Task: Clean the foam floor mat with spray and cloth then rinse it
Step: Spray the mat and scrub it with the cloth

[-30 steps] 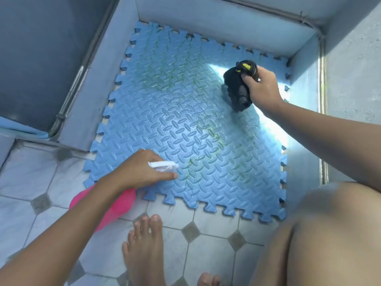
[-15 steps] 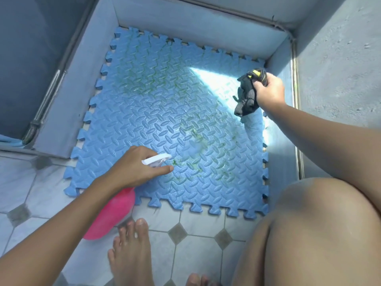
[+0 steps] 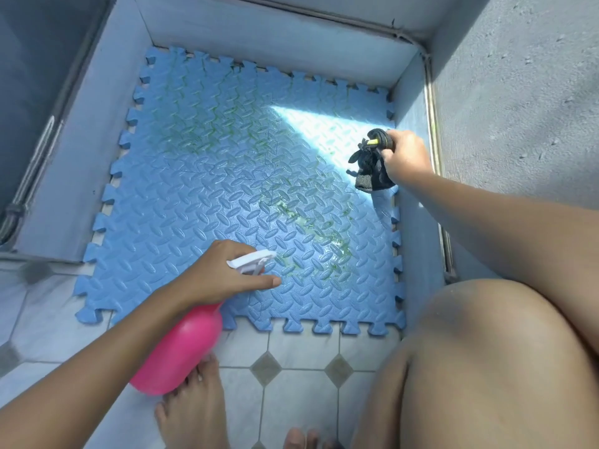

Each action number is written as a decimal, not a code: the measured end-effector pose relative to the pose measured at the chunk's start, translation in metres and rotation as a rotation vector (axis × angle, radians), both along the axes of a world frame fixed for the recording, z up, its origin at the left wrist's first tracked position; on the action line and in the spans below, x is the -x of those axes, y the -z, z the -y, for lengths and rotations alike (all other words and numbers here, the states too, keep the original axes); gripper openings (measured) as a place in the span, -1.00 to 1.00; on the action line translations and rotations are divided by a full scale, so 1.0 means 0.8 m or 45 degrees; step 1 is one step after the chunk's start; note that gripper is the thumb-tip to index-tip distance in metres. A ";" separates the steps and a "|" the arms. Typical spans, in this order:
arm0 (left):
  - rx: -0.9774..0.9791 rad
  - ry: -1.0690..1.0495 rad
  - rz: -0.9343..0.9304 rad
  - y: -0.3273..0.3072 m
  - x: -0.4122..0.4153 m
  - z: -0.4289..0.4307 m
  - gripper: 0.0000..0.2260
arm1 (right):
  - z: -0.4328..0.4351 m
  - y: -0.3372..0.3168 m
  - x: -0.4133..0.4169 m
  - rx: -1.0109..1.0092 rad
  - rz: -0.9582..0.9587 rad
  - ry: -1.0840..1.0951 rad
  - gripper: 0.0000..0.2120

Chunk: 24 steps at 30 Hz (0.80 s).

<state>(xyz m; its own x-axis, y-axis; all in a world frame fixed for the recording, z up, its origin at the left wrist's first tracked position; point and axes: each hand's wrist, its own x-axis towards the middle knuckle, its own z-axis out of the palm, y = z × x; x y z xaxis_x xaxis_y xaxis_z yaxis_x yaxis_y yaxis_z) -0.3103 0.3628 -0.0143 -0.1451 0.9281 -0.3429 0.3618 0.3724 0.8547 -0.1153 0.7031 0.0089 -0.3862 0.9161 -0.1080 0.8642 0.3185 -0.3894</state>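
Since the earlier frames the right hand (image 3: 405,157) has carried the black cloth (image 3: 369,166) outward to the right edge of the blue foam floor mat (image 3: 194,205), and a wet, greenish streak (image 3: 317,228) now glistens on the mat ahead of the nozzle. The mat lies flat in a shallow concrete recess (image 3: 81,150), its near edge overlapping the tiled floor (image 3: 291,367). Right fingers are clamped round the bunched cloth, which hangs just above the mat beside a sunlit patch (image 3: 324,134). The left hand (image 3: 223,273) holds the pink spray bottle (image 3: 181,351) over the mat's near edge, fingers wrapped round its neck, index finger stretched forward under the white nozzle (image 3: 251,259); whether that finger presses the trigger cannot be told. The bottle tilts, base toward the near left, above a bare foot (image 3: 194,416). A bent knee (image 3: 486,367) fills the near right.
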 end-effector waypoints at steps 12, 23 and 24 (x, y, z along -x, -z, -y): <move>-0.024 -0.315 -0.016 -0.010 0.014 -0.003 -0.44 | -0.004 0.020 -0.007 0.008 0.032 0.045 -0.83; 0.009 -0.472 -0.074 -0.009 0.024 -0.002 -0.43 | -0.007 0.047 -0.001 0.133 0.257 0.051 -0.66; 0.012 -0.466 -0.103 -0.012 0.023 -0.001 -0.46 | -0.006 0.048 0.004 0.152 0.314 0.083 -0.64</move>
